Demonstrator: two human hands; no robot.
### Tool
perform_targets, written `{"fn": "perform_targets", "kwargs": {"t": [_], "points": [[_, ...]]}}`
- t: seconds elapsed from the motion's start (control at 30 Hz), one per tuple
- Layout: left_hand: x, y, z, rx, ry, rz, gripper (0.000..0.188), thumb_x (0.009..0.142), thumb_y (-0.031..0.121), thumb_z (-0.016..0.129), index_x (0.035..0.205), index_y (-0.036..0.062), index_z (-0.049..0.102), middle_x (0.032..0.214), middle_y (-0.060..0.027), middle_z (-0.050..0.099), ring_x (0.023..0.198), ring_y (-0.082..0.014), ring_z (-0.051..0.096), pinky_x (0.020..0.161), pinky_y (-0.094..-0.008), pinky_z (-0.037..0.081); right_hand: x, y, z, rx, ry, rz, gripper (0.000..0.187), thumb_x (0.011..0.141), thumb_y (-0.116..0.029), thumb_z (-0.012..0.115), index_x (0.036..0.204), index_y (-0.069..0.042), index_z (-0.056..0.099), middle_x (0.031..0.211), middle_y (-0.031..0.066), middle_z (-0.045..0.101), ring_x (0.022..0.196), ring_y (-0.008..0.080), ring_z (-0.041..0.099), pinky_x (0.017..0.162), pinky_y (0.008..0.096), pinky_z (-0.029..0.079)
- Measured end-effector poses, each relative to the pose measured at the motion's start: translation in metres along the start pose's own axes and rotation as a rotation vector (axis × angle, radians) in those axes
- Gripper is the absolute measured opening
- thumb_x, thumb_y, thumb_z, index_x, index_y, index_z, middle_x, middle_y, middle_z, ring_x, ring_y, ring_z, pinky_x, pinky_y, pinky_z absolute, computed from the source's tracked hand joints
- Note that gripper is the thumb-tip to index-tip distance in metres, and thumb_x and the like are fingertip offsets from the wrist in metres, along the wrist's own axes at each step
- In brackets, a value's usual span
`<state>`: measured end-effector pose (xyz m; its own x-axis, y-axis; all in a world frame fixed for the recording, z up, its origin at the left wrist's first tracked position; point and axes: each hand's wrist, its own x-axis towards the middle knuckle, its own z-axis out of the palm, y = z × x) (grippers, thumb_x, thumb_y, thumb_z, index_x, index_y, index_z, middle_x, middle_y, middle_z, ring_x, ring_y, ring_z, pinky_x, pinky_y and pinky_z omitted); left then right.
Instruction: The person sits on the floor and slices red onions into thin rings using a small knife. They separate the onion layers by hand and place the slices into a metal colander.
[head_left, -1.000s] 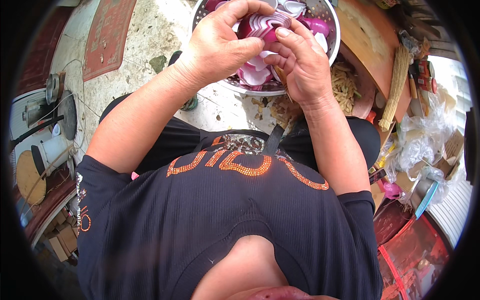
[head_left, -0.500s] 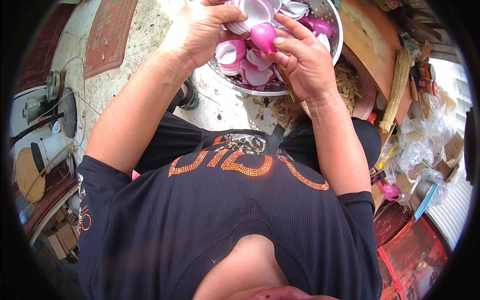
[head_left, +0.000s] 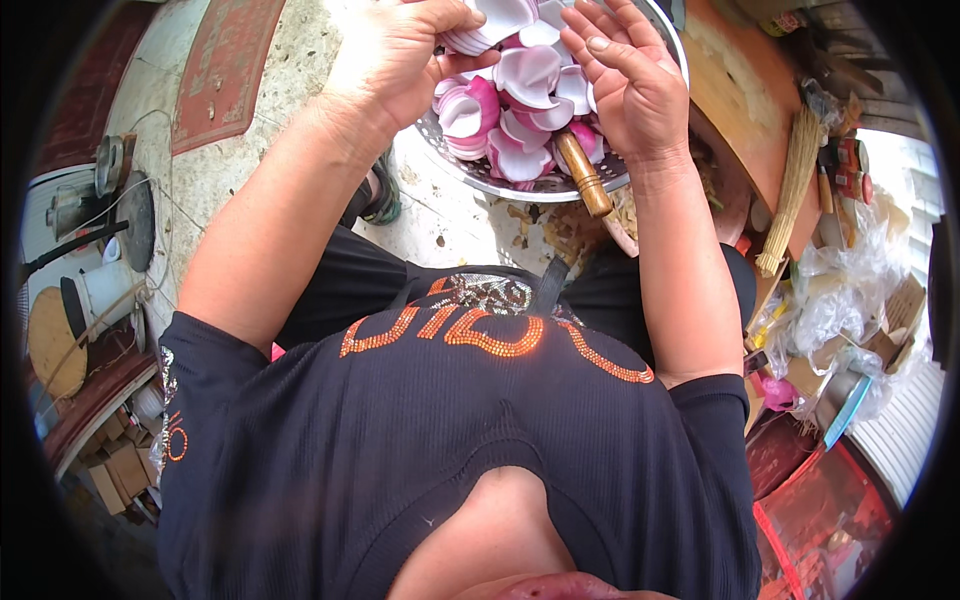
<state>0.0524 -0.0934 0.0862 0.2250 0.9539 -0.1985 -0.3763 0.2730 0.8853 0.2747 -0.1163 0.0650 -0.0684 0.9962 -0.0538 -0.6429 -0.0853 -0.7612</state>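
Onion layers, pink and white and too many to count, fill one metal colander on the ground ahead of the person's knees. The left hand is curled over the bowl's left rim, fingers closed on a few pale layers. The right hand hovers over the right side, palm up, fingers spread and holding nothing. One wooden knife handle leans on the rim just below that hand. To the right stand a wooden board, a straw bundle, crumpled clear plastic bags. A red mat lies at left.
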Motion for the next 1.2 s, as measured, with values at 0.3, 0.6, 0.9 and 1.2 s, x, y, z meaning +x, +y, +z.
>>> {"fn": "perform_targets", "kwargs": {"t": [0.3,0.6,0.9,1.2], "points": [[-0.007,-0.001,0.001,0.005,-0.009,-0.071,0.043,0.091,0.004,0.063,0.132,-0.0030,0.052,0.118,-0.0145,0.062,0.107,-0.0225,0.064,0.087,-0.0442,0.061,-0.012,0.013,0.008,-0.628,-0.080,-0.289,0.032,0.082,-0.001,0.071,0.114,0.000,0.068,0.109,0.0086,0.067,0.096,0.0147,0.068,0.086,0.0282,0.056],[-0.017,-0.006,0.007,0.072,-0.146,-0.206,0.043,0.091,0.008,0.062,0.133,-0.0008,0.054,0.105,-0.0088,0.066,0.092,-0.0175,0.066,0.085,-0.0382,0.057,-0.030,0.006,0.023,-1.338,-0.214,-0.659,0.029,0.074,-0.013,0.078,0.102,-0.010,0.071,0.097,0.0058,0.067,0.080,0.0203,0.067,0.069,0.0309,0.055],[-0.019,0.000,0.009,0.157,-0.196,-0.284,0.045,0.089,0.007,0.056,0.134,0.0001,0.055,0.102,-0.0086,0.068,0.089,-0.0163,0.067,0.084,-0.0381,0.057,-0.034,0.001,0.016,-1.418,-0.298,-0.621,0.022,0.077,-0.017,0.079,0.098,-0.011,0.072,0.088,0.0060,0.067,0.078,0.0225,0.067,0.068,0.0324,0.054],[-0.020,0.001,0.010,0.192,-0.218,-0.309,0.047,0.089,0.006,0.054,0.135,0.0000,0.055,0.102,-0.0087,0.068,0.087,-0.0149,0.067,0.086,-0.0377,0.059,-0.038,-0.002,0.020,-1.382,-0.311,-0.561,0.011,0.078,-0.015,0.075,0.089,-0.012,0.070,0.083,0.0059,0.067,0.079,0.0262,0.068,0.069,0.0360,0.055]]}}
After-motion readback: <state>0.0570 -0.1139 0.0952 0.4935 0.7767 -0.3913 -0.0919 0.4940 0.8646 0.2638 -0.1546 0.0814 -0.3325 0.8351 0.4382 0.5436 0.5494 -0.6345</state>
